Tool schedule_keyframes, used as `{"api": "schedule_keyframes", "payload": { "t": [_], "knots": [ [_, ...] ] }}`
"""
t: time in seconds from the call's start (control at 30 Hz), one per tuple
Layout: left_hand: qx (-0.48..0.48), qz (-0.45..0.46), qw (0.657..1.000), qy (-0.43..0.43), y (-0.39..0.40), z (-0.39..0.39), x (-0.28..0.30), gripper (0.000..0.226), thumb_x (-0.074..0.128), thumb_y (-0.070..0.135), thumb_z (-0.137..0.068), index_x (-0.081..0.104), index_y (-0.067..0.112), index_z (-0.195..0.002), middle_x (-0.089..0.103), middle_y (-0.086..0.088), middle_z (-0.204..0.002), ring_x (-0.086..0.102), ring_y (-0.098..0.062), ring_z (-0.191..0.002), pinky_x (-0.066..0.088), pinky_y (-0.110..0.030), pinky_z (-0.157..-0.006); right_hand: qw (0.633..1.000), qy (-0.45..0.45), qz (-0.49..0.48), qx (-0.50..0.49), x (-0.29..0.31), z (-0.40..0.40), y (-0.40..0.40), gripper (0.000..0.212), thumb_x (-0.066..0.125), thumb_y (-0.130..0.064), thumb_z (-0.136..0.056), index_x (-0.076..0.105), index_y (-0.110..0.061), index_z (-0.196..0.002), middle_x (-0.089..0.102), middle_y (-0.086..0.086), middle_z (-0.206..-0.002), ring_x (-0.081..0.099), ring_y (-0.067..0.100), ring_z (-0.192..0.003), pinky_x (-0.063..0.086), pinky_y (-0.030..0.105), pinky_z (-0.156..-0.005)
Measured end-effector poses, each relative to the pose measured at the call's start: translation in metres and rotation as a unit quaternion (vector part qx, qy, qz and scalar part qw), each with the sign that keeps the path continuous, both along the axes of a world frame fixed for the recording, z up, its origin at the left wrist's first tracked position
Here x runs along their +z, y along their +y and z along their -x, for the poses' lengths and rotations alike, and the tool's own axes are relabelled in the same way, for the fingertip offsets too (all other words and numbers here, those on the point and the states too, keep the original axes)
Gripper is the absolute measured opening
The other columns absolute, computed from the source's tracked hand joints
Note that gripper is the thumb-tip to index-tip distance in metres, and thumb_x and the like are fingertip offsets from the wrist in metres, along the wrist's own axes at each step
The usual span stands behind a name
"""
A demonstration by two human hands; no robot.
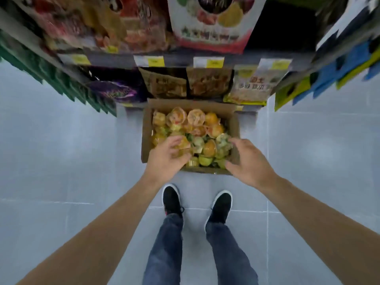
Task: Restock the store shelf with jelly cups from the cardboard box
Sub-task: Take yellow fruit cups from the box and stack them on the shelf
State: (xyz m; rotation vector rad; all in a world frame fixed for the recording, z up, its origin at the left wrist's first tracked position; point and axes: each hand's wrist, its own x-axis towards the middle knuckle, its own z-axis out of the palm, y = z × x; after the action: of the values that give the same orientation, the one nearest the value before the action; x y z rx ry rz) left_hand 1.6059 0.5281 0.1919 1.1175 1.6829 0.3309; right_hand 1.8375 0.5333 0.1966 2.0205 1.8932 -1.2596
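- The cardboard box [146, 128] is seen open-topped on the grey tiled floor [61, 161], set against the foot of the store shelf [178, 60]; its long axis runs left to right across the view.
- The jelly cups [197, 124] are heaped loosely inside, pointing every way: some show round sealed tops, others lie on their sides. Orange and yellow ones are piled toward the shelf, green ones toward the near wall.
- The left hand [166, 157] is reached down into the box's near left part, fingers curled round an orange jelly cup [183, 143].
- The right hand [245, 159] is held over the near right corner, fingers spread and bent; whether anything is gripped cannot be told.
- Snack bags [207, 83] are ranged on the lowest shelf behind the box.
- Black shoes [171, 199] are planted just short of the box.
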Motion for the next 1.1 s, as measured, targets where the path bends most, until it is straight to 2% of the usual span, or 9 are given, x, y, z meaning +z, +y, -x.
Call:
{"api": "schedule_keyframes", "payload": {
  "t": [0.1,0.27,0.4,0.53,0.63,0.73,0.9,1.0,1.1],
  "knots": [
    [-0.006,0.018,1.000,0.023,-0.002,0.019,-0.084,0.055,0.078,0.025,-0.084,0.057,0.025,-0.135,0.059,0.019,-0.121,0.064,-0.010,-0.109,0.050,-0.028,-0.097,0.999,-0.008,0.030,-0.013,-0.086,0.015,0.000,0.064,0.067,-0.026,-0.088,0.040,-0.018,-0.146,0.046,0.009,-0.143,0.050,0.030,-0.126,0.041,0.034,-0.098],
    [-0.022,0.039,0.997,0.056,-0.001,0.042,-0.202,0.061,0.077,0.024,-0.084,0.053,0.025,-0.140,0.061,0.011,-0.122,0.058,-0.006,-0.110,0.046,-0.020,-0.095,0.998,-0.014,0.065,-0.009,-0.212,0.028,-0.005,0.066,0.067,-0.028,-0.087,0.039,-0.018,-0.146,0.038,0.006,-0.150,0.048,0.030,-0.129,0.042,0.034,-0.097],
    [-0.064,0.015,0.994,0.092,0.008,0.050,-0.272,0.069,0.079,0.021,-0.080,0.051,0.018,-0.143,0.065,-0.003,-0.129,0.059,-0.019,-0.119,0.046,-0.024,-0.097,0.997,-0.026,0.068,-0.009,-0.281,0.029,-0.006,0.069,0.070,-0.026,-0.085,0.039,-0.017,-0.146,0.038,0.007,-0.147,0.049,0.033,-0.127,0.045,0.039,-0.099],
    [-0.095,-0.016,0.988,0.124,0.017,0.049,-0.329,0.075,0.081,0.021,-0.079,0.046,0.016,-0.145,0.058,-0.005,-0.137,0.053,-0.021,-0.126,0.041,-0.023,-0.099,0.999,-0.042,0.022,-0.016,-0.338,0.028,-0.004,0.079,0.076,-0.023,-0.081,0.035,-0.017,-0.148,0.036,0.009,-0.147,0.042,0.036,-0.131,0.042,0.044,-0.107],
    [-0.127,-0.033,0.980,0.151,0.020,0.046,-0.358,0.084,0.083,0.022,-0.077,0.039,0.016,-0.149,0.042,-0.009,-0.149,0.044,-0.028,-0.135,0.038,-0.034,-0.110,0.997,-0.066,-0.032,0.009,-0.365,0.022,0.003,0.086,0.081,-0.022,-0.076,0.034,-0.015,-0.147,0.033,0.012,-0.149,0.035,0.041,-0.134,0.037,0.051,-0.111],
    [-0.156,-0.051,0.969,0.183,0.022,0.042,-0.380,0.093,0.085,0.021,-0.074,0.033,0.019,-0.152,0.029,-0.011,-0.157,0.035,-0.035,-0.141,0.038,-0.046,-0.113,0.985,-0.120,-0.067,0.100,-0.385,0.018,0.009,0.094,0.084,-0.025,-0.072,0.031,-0.018,-0.149,0.029,0.009,-0.154,0.030,0.040,-0.136,0.030,0.053,-0.113],
    [-0.179,-0.073,0.953,0.233,0.027,0.033,-0.403,0.090,0.085,0.018,-0.075,0.036,0.018,-0.150,0.035,-0.011,-0.154,0.040,-0.038,-0.136,0.039,-0.049,-0.111,0.966,-0.165,-0.057,0.189,-0.410,0.012,0.015,0.104,0.087,-0.030,-0.067,0.026,-0.024,-0.151,0.020,0.006,-0.158,0.024,0.041,-0.138,0.028,0.058,-0.112],
    [-0.166,-0.107,0.952,0.235,0.030,0.032,-0.404,0.080,0.084,0.014,-0.076,0.044,0.012,-0.145,0.048,-0.013,-0.145,0.048,-0.036,-0.131,0.043,-0.046,-0.108,0.965,-0.155,-0.065,0.201,-0.413,0.007,0.020,0.099,0.088,-0.024,-0.066,0.033,-0.020,-0.148,0.028,0.009,-0.154,0.031,0.041,-0.133,0.032,0.057,-0.110],
    [-0.128,-0.115,0.966,0.193,0.031,0.032,-0.387,0.074,0.082,0.015,-0.077,0.049,0.009,-0.143,0.056,-0.014,-0.139,0.054,-0.030,-0.126,0.043,-0.027,-0.102,0.971,-0.125,-0.076,0.187,-0.404,0.005,0.023,0.089,0.087,-0.018,-0.067,0.042,-0.014,-0.143,0.037,0.012,-0.148,0.036,0.042,-0.129,0.038,0.054,-0.107]
  ]
}}
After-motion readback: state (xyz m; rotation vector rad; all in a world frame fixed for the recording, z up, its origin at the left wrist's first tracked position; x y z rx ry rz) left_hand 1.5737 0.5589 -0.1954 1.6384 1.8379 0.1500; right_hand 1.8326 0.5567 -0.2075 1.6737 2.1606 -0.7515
